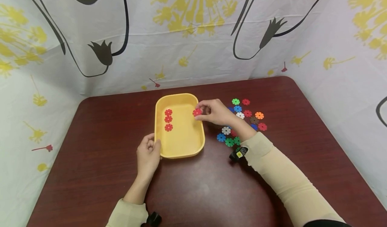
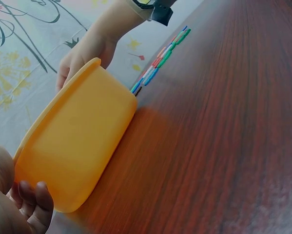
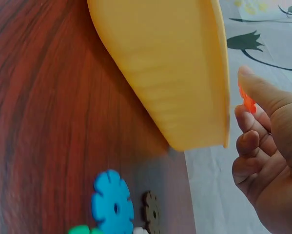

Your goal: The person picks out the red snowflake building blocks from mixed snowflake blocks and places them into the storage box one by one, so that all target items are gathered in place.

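Observation:
A yellow tray [image 1: 181,146] stands on the dark red table, with three red notched discs [image 1: 168,119] in a column along its left side. My left hand [image 1: 148,154] grips the tray's near left rim, thumb over the edge; the left wrist view shows its fingers [image 2: 43,195] against the outer wall. Over the tray's right rim, my right hand [image 1: 215,111] pinches another red notched disc [image 1: 197,112] between thumb and fingers. In the right wrist view that disc [image 3: 246,100] is seen nearly edge-on, above the rim's height.
Right of the tray lie many loose notched discs, partly hidden by the right forearm: a blue disc [image 1: 221,137], an orange disc [image 1: 259,115], a light green disc [image 1: 235,101] and others. Patterned cloth [image 1: 193,62] hangs behind the table [image 1: 109,146].

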Tool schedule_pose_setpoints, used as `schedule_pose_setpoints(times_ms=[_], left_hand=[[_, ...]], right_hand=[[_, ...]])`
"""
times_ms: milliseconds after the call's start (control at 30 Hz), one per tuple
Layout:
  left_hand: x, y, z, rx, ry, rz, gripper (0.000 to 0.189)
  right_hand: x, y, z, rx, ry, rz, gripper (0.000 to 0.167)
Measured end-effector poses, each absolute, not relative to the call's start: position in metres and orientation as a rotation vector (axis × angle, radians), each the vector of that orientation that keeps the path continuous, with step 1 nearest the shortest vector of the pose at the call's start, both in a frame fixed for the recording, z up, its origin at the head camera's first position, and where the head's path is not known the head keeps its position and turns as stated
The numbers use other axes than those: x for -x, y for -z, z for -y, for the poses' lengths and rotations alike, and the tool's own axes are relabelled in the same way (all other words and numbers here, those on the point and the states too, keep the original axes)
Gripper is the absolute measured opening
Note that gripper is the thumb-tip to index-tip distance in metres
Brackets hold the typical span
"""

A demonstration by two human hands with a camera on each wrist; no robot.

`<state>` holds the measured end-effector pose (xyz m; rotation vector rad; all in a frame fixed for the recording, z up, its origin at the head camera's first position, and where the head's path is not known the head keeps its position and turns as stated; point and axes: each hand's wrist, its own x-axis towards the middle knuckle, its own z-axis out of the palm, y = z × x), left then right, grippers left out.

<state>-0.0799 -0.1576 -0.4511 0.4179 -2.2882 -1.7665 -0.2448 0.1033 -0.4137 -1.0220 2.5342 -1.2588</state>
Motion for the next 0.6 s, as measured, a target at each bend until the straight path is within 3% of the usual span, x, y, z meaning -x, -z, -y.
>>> schedule_pose_setpoints(times_ms=[600], left_hand=[[0.080, 0.452, 0.158, -0.415, 1.776, 2.288, 0.031]], right_hand=[[0.238, 0.414, -0.073, 1.115, 1.214, -2.553, 0.027]])
